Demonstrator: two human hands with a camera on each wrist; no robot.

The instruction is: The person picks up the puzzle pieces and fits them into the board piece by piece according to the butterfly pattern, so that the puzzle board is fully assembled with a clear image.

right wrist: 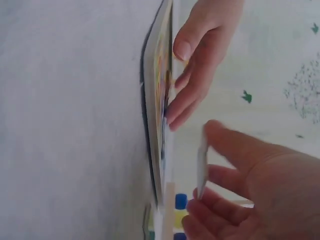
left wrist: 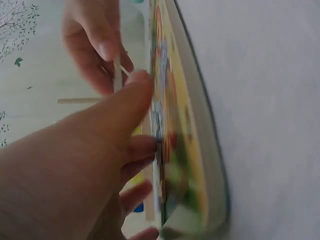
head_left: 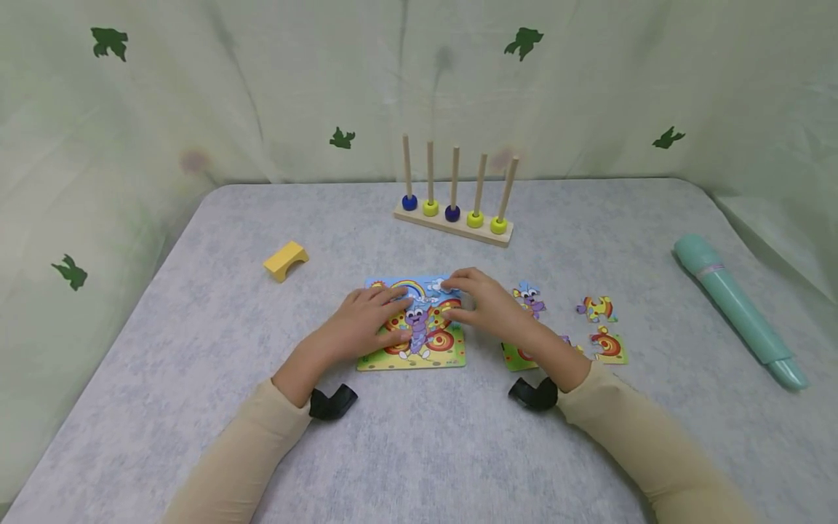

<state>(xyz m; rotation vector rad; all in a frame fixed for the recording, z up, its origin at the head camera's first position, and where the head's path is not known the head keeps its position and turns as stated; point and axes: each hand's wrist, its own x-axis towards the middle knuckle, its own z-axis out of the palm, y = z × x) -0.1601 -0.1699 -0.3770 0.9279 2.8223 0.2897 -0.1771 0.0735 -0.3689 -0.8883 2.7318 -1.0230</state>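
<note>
Right hand (head_left: 489, 306) holding a thin puzzle piece (right wrist: 202, 167) above the puzzle board (head_left: 393, 365).
Piece pinched between the right thumb and fingers, over the board's far right part and apart from it; in the right wrist view its long edge stands roughly parallel to the board face. Left hand (head_left: 356, 324) farther from the piece, fingers spread on the board's left side, gripping nothing. Piece pale-edged, printed face not readable. Board flat on the table (head_left: 406, 451), showing a purple butterfly with red-and-yellow wings, and a rainbow.

Touches a colourful board (left wrist: 182, 130) with the left hand (left wrist: 95, 142); beyond, pinches a pale piece (left wrist: 118, 74) with the right hand (left wrist: 92, 40).
</note>
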